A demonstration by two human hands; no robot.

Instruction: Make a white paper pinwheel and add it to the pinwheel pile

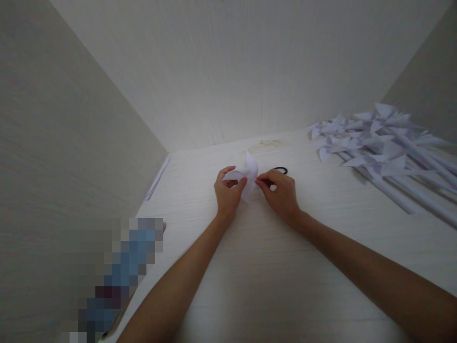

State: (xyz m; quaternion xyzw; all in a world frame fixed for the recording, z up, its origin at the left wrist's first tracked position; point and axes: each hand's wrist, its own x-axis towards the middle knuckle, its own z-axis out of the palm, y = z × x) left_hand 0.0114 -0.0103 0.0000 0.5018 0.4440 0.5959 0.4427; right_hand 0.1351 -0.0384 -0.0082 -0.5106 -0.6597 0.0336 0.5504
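White worktop (250, 276); L grip (228, 191) pinches paper pinwheel (251, 166), R grip (282, 190) narrow at its edge, can't tell on what; hold light, prob creases easily

Left hand (227, 195): yours, bare, slim, with tapering fingers (225, 170) at the grip.
Right hand (282, 193): bare on your side of the grip too; knuckles (291, 181) rounded, outline smooth.
Wrists (225, 220): narrow, uncovered, just behind the grip.
Left forearm (185, 271): bare, broadening away from the grip.
Right forearm (357, 259): bare, smooth-edged, likewise thickening farther back.
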